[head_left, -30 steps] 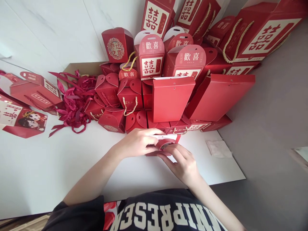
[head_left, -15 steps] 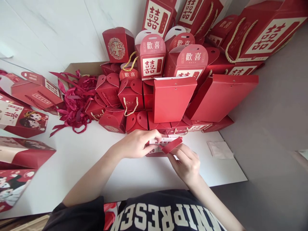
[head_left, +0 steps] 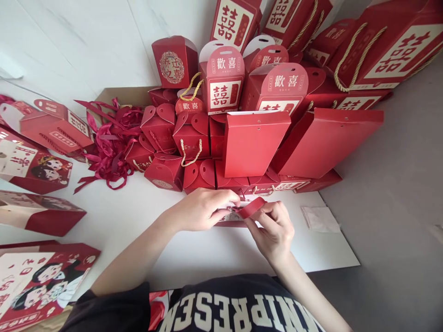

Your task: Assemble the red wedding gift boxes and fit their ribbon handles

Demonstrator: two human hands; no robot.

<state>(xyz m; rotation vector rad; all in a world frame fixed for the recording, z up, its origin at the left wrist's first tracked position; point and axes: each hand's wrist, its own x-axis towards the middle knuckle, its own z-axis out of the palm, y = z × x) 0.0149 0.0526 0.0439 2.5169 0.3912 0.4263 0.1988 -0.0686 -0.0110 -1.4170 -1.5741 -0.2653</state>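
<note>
A small red gift box point(head_left: 229, 224) with white printed panels lies on the white table in front of me, mostly covered by my hands. My right hand point(head_left: 273, 226) pinches a red ribbon point(head_left: 252, 208), which bends in a curved loop above the box. At the box's left side, my left hand point(head_left: 207, 208) has its thumb and index finger closed near the ribbon's inner end. Its fingertips meet over the box, where a dark red bit of ribbon shows between them.
Behind my hands stand stacked red gift boxes point(head_left: 191, 133) and two tall plain red boxes point(head_left: 258, 145). A heap of dark red ribbons point(head_left: 110, 147) lies left of them. More printed boxes point(head_left: 46, 276) line the left side. A pale folded sheet point(head_left: 320, 218) lies at right.
The ribbon in my right hand now curves into a rounder loop, and that hand has turned slightly. My left fingers have closed further over the box. The whole view has shifted a little.
</note>
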